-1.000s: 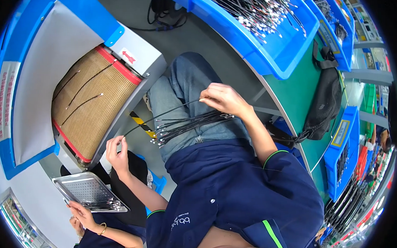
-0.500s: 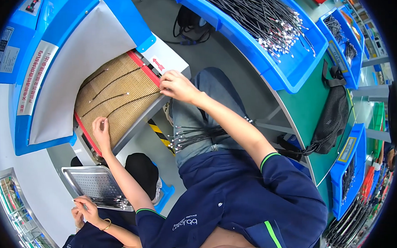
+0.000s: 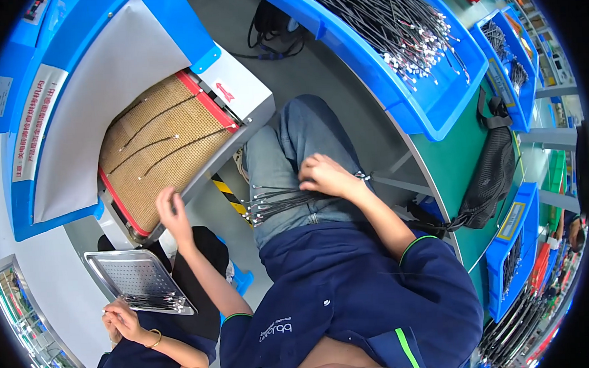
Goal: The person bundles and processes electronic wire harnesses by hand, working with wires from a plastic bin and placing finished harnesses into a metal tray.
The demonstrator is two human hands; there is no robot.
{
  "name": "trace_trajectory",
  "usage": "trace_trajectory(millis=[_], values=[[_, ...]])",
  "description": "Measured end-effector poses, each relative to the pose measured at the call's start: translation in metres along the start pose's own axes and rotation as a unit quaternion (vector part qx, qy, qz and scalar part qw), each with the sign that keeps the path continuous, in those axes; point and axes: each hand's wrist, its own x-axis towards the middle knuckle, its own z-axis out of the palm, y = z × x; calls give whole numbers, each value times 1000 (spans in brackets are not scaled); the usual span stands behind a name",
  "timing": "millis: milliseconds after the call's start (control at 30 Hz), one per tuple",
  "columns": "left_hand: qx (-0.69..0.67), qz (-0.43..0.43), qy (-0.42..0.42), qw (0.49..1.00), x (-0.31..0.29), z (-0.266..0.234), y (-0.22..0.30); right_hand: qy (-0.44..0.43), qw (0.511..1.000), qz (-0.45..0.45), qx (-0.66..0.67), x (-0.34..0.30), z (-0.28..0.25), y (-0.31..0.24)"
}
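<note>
Four cables (image 3: 149, 146) on the belt (image 3: 144, 202), bundle (image 3: 279, 205) on the lap (image 3: 267, 159)

Black cables w/ small pale connectors are lying spaced out across the mesh, roughly side by side, one reaching the red strip (image 3: 207, 101) at the edge. Those 4 are looking done, i.e. laid out flat & untouched by either hand. What's left, by my read: the loose bundle, resting crosswise on the jeans, plus lots more filling the blue bin (image 3: 439, 104) on the green bench (image 3: 431, 161).

L hand (image 3: 172, 212) is hovering just beside the belt's near edge, fingers loosely curled, apparently released, nothing visible in it. R hand (image 3: 327, 176) is sitting over the bundle; fingertips are partly hidden, so can't tell if it's grasping a cable or only touching.

Co-worker's hands (image 3: 124, 320) are hovering near a perforated metal tray (image 3: 131, 273) w/ similar cables; grip unclear.
</note>
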Motion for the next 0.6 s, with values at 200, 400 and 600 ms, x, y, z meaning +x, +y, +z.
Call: trace_trajectory(millis=[200,400,600], values=[[-89,6,-187,978,-42,82,61,-46,998,31,-34,-33,18,33],[-111,-14,-281,953,-77,126,83,1,997,50,66,-43,9,50],[-48,21,-317,947,-91,138,82,29,992,48,109,-52,-13,58]])
